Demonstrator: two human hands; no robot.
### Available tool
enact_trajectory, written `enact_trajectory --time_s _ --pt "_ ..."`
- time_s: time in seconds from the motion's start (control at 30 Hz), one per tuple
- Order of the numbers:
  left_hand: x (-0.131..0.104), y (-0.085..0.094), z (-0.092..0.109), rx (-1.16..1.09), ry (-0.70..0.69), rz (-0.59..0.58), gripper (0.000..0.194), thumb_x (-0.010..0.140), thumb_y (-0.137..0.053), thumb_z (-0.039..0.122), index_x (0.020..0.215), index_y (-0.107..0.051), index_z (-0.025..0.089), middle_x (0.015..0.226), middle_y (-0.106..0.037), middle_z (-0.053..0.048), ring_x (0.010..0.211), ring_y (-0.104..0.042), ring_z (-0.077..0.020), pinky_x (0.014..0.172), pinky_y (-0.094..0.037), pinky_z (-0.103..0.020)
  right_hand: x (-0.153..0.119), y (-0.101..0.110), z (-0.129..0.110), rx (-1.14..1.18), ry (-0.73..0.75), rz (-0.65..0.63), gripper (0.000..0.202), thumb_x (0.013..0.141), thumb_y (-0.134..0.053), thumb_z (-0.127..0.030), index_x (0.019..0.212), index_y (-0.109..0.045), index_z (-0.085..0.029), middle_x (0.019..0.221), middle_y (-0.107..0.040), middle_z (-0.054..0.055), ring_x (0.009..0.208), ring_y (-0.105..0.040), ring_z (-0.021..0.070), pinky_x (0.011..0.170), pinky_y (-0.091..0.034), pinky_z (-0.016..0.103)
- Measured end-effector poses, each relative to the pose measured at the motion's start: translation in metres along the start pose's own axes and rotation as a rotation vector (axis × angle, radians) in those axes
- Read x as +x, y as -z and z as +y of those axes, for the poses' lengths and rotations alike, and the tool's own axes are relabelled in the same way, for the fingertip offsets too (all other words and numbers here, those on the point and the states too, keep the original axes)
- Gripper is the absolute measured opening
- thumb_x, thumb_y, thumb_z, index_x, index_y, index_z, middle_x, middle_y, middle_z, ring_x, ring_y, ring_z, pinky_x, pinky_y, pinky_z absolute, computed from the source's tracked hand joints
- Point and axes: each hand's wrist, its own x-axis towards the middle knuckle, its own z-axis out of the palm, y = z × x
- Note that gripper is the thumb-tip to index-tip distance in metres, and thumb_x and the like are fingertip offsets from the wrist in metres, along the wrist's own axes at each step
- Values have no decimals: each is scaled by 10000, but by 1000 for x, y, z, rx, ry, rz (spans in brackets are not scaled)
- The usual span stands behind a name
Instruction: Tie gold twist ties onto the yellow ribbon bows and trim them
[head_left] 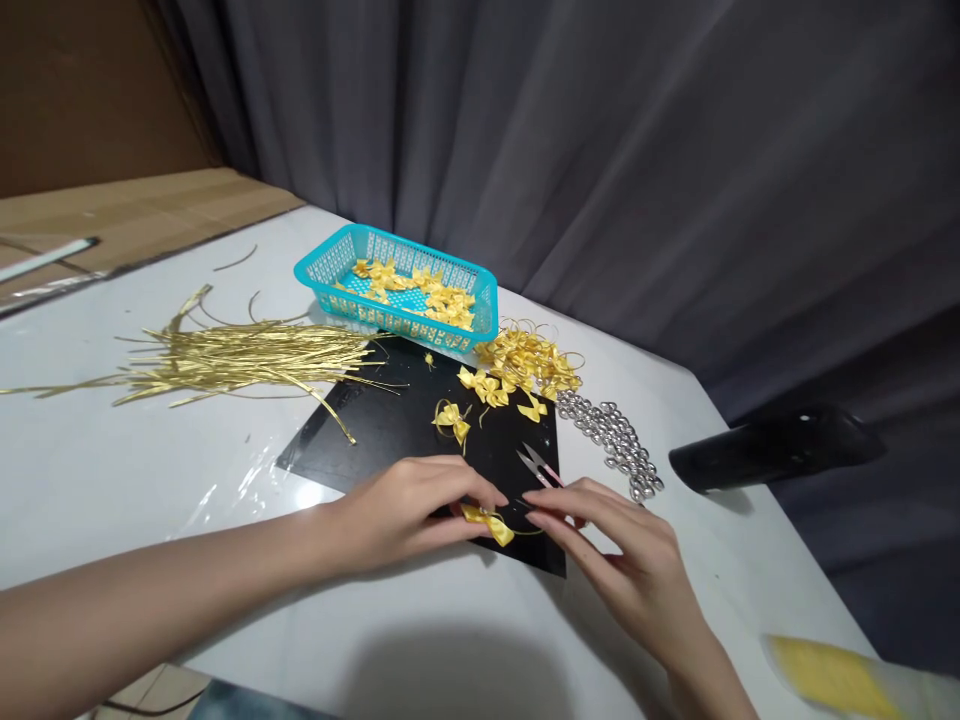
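A yellow satin bow (491,523) is pinched between the thumb and fingers of my left hand (431,505), low over the black mat (382,420). From the bow a thin gold tie (525,532) runs across to my right hand (600,525), whose thumb and index finger close around a thin strand there. The exact grip is too small to make out. Thread snips (538,465) with pink handles show just beyond my right fingers, blades pointing away. Whether they lie on the mat or are tucked in that hand, I cannot tell. Another tied bow (451,420) lies on the mat.
Behind the mat stands a turquoise basket (397,240) holding yellow bows. Gold ties (255,358) lie in a bundle at left. A pile of bows (529,358) and silver beads (611,440) are to the right. A black object (772,450) lies near the curtain (600,150).
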Motion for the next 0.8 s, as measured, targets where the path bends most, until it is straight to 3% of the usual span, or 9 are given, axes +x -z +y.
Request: enact_trajectory --time_s 0.17,0.33,0.47,0.63,0.8 --pt "2 2 -3 -24 -6 -48 109 912 -575 250 962 -615 162 970 -702 -81 914 -645 -150 793 -492 -227 -1 0 1 23 -14 -123 157 905 -576 -107 966 -632 -239 838 -699 28 723 -625 171 673 -488 301" --pt "1 2 -14 7 143 -199 147 903 -586 304 895 -628 164 910 -688 -63 839 -638 -145 737 -466 -220 1 -7 4 0 -75 -240 109 948 -517 -155 936 -603 -221 867 -661 44 793 -611 180 787 -468 334" --pt "1 3 -17 -3 141 -248 129 900 -587 274 875 -641 159 1029 -655 -73 870 -633 -136 767 -457 -212 1 -18 7 -21 -95 -308 117 962 -501 -179 944 -612 -211 903 -656 53 832 -600 188 764 -459 329" --pt "3 10 -15 87 112 -283 133 895 -587 240 891 -698 165 915 -591 -48 804 -613 -117 741 -452 -192 -1 -26 10 -40 -90 -316 144 965 -484 -166 941 -621 -200 896 -650 58 825 -600 184 757 -464 327" --pt "4 15 -13 108 69 -306 152 873 -574 162 915 -721 160 902 -634 -57 767 -625 -115 714 -462 -189 -2 -26 10 -39 -89 -309 144 966 -481 -167 953 -619 -208 901 -647 61 828 -604 188 761 -467 330"
